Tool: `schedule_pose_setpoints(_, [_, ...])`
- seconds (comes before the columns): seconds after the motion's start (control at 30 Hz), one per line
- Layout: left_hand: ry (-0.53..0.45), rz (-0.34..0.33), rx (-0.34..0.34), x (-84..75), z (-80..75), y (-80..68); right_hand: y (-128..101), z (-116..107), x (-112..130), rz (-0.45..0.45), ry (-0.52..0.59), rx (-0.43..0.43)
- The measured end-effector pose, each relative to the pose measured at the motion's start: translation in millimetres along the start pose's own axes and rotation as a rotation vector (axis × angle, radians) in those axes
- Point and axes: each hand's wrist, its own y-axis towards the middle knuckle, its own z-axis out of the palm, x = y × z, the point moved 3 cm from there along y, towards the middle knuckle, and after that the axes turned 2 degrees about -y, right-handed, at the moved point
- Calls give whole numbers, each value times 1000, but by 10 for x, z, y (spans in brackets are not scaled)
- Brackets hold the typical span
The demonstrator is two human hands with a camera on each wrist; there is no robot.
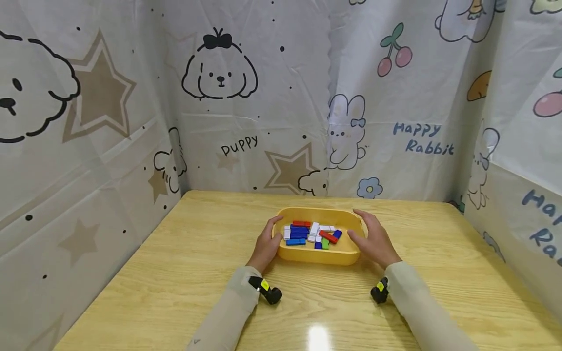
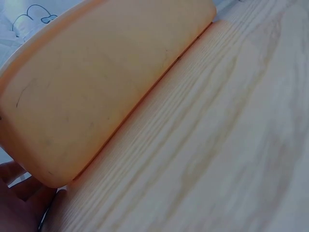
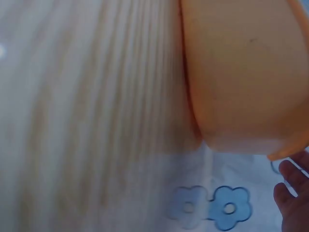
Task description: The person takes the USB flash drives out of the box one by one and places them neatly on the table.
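Head view: yellow tray (image 1: 319, 256) sits on the wooden tabletop (image 1: 184, 273), mid-table, between both hands. It carries a loose pile of small blocks (image 1: 309, 233): blue, white, red, one green.

Left hand (image 1: 265, 246): pressed to the tray's left end, thumb up at the rim, fingers (image 1: 259, 253) curled round the outer wall. I read this as a grip on the tray. Left wrist view confirms the tray wall (image 2: 96, 82) right against the palm, base resting on the tabletop (image 2: 217, 145); only a sliver of the hand (image 2: 19, 203) shows.

Right hand (image 1: 373, 239): at the tray's right end, fingers fairly straight and spread, lying along or just off the rim. I cannot tell whether they touch it. Right wrist view is blurred; the tray wall (image 3: 241, 72) is close, with one fingertip (image 3: 292, 193) past its corner, nothing held.

Risks, as I judge them:
- Grip is uneven. A lift with only the left side secured would tip the tray rightward and spill the blocks.
- Blocks are loose and piled, so any jerk or quick slide shifts them toward one wall.
- The smooth plastic wall could slip under the straight right fingers.
- The printed curtain (image 1: 351, 126) hangs just beyond the far table edge; a forward push could snag it.
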Motion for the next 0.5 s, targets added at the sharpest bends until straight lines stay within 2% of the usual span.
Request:
schedule_pose_setpoints(0.13, [1,6,4,6,-7,-3,85,33,141,-140,-125,67])
schedule_pose_setpoints(0.2, [1,4,6,2,-4,-3,120,60,196,-179,-167,116])
schedule_pose_setpoints(0.37, [7,11,5,-14,-2,-10,206,164,314,-184,-229,247])
schedule_pose_setpoints(0.5, [6,8,3,-12,-2,-13,272,251,403,-198,-282,320])
